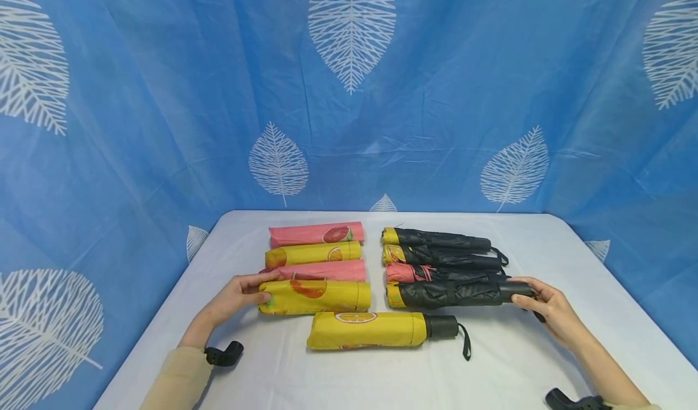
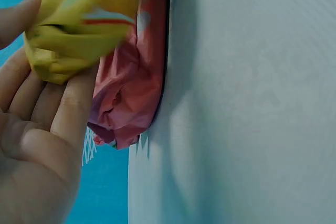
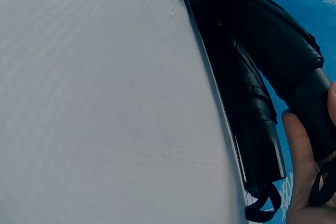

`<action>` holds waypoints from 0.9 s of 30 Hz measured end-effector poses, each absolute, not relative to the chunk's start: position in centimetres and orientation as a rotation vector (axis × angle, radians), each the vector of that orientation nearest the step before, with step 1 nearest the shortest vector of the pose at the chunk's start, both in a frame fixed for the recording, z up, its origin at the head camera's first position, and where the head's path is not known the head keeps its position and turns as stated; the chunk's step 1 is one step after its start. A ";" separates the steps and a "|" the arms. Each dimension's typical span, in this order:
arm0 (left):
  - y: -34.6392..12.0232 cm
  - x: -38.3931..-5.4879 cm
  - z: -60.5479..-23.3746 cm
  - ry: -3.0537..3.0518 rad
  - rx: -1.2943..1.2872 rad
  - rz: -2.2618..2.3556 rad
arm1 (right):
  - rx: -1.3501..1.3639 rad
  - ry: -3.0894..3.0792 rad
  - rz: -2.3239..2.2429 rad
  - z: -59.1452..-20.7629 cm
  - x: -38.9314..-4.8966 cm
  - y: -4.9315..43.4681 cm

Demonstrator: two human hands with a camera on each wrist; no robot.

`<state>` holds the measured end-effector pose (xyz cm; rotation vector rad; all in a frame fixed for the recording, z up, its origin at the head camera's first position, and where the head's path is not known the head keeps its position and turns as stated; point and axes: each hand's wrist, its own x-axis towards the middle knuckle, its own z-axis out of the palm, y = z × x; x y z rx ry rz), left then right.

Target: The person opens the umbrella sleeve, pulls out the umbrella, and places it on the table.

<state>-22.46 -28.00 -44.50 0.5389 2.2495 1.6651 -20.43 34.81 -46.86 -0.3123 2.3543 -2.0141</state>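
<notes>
My left hand pinches the left end of the front yellow umbrella sleeve. In the left wrist view the thumb is on one side of this yellow sleeve and the fingers are on the other; a pink sleeve lies just beyond. On the right, my right hand grips the dark handle of the nearest folded black umbrella, which has a yellow end. The right wrist view shows the thumb and a finger beside that handle, raised from another black umbrella.
Nearest me lies an umbrella in a yellow sleeve, its black handle and wrist strap to the right. Behind are more pink and yellow sleeves on the left and black umbrellas on the right. A blue leaf-patterned curtain surrounds the white table.
</notes>
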 end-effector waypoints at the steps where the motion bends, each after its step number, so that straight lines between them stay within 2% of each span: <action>1: -28.0 -22.5 -44.4 2.244 0.543 1.668 | -0.305 2.372 -1.986 -46.8 -20.5 34.9; 12: -26.9 -22.3 -42.3 2.347 0.672 1.723 | -0.182 2.652 -1.448 -46.3 -21.2 35.7; 19: -23.2 -22.1 -41.9 2.180 0.874 1.729 | -0.179 2.701 -1.357 -46.5 -21.4 35.8; 27: -19.3 -21.5 -43.0 2.226 1.088 1.513 | -0.250 2.770 -1.293 -46.6 -21.4 35.7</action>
